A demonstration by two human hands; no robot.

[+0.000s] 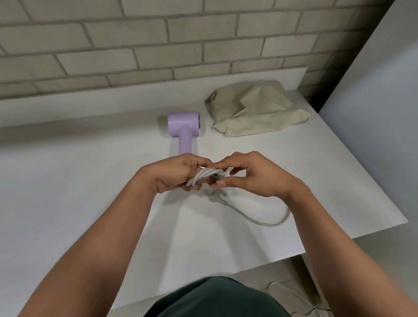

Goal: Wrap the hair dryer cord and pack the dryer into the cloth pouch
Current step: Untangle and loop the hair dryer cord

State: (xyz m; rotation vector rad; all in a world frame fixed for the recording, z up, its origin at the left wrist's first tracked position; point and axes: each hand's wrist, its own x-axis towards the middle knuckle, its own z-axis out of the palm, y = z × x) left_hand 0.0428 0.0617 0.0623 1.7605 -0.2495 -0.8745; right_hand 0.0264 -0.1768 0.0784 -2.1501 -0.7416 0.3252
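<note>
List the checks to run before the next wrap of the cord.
1. Left hand grips the coiled cord: ok.
2. Right hand pinches the cord at the coil: ok.
3. Cord fully wound: not ok; a loose loop lies on the table.
4. Hair dryer lies free on the table: ok.
5. Cloth pouch mouth open: cannot tell.

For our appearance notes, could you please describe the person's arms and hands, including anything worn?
Both forearms are bare, with no sleeves in view. The left hand and right hand show no gloves, watch or rings. The torso garment is dark green.
</note>
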